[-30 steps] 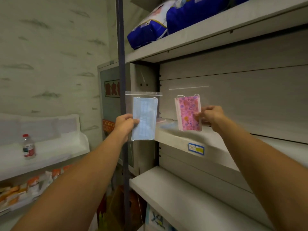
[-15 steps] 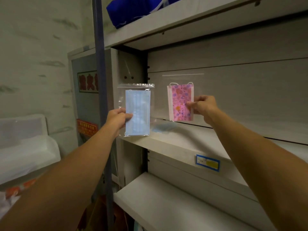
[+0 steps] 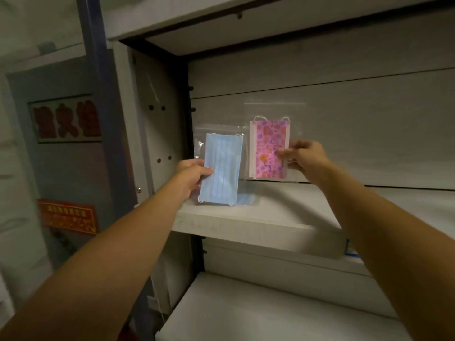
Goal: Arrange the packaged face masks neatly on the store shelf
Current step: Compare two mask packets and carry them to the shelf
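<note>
Your left hand [image 3: 194, 174] pinches the blue mask pack [image 3: 220, 168] upright at the left of the shelf [image 3: 283, 212] and your right hand [image 3: 304, 158] pinches the pink mask pack [image 3: 268, 148] beside it, so either slippery, floppy bag could fall flat once you let go.

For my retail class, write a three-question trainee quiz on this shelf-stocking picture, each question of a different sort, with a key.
1. True or false: the left hand holds the pink patterned mask packet.
2. Which hand pinches the pink patterned mask packet? A. left B. right C. neither
3. Fill in: a second blue mask packet lies flat on the ____ behind the blue mask packet held upright.

Key
1. False: it holds the blue mask packet.
2. B: the right hand pinches its right edge.
3. shelf.
</note>
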Available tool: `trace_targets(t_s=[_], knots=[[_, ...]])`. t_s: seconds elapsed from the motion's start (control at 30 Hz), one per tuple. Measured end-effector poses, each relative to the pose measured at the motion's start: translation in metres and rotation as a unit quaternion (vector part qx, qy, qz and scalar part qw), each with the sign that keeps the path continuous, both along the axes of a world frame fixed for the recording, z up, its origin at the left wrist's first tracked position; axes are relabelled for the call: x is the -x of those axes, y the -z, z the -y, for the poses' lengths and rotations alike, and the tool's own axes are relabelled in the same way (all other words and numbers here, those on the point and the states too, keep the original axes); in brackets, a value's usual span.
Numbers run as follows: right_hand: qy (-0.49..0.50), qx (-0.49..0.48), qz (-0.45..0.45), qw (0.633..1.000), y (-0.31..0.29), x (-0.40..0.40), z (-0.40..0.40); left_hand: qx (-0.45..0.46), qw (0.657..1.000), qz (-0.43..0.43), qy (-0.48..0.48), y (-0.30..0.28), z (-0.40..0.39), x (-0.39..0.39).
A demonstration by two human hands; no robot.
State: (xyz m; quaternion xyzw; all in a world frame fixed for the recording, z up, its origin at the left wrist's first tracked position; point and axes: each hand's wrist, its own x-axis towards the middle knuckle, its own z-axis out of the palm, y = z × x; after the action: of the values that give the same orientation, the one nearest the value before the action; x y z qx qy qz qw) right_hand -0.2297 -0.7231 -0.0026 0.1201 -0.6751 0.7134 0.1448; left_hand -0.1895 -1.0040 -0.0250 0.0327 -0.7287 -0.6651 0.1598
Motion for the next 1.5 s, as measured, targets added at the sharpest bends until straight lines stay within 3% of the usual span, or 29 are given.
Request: trace_targets(t_s=[0.17, 0.33, 0.43, 0.63, 0.9, 1.23, 1.37, 1.5], knots=[[0.025, 0.046, 0.027, 0.998, 0.023, 0.005, -0.007, 0.005, 1.0, 0.021, 0.022, 0.016, -0.003, 0.037], [0.056, 0.03, 0.051, 0.997, 0.031, 0.007, -0.021, 0.061, 0.997, 0.007, 0.045, 0.026, -0.018, 0.057], [0.065, 0.045, 0.048, 0.996, 0.031, 0.009, -0.025, 0.154, 0.987, 0.009, 0.034, 0.033, -0.025, 0.063], [0.055, 0.061, 0.052, 0.995, 0.032, 0.013, -0.022, 0.37, 0.929, 0.012, -0.025, 0.044, -0.027, 0.069], [0.048, 0.07, 0.057, 0.995, 0.034, 0.012, -0.025, 0.446, 0.893, 0.034, -0.044, 0.045, -0.026, 0.073], [0.017, 0.081, 0.054, 0.995, 0.034, 0.008, -0.008, 0.409, 0.908, -0.006, -0.09, 0.043, -0.016, 0.072], [-0.006, 0.102, 0.039, 0.994, 0.024, 0.01, 0.022, 0.479, 0.869, -0.068, -0.105, 0.034, 0.023, 0.063], [-0.038, 0.113, 0.03, 0.992, 0.02, 0.018, 0.07, 0.561, 0.818, -0.045, -0.12, 0.031, 0.083, 0.049]])
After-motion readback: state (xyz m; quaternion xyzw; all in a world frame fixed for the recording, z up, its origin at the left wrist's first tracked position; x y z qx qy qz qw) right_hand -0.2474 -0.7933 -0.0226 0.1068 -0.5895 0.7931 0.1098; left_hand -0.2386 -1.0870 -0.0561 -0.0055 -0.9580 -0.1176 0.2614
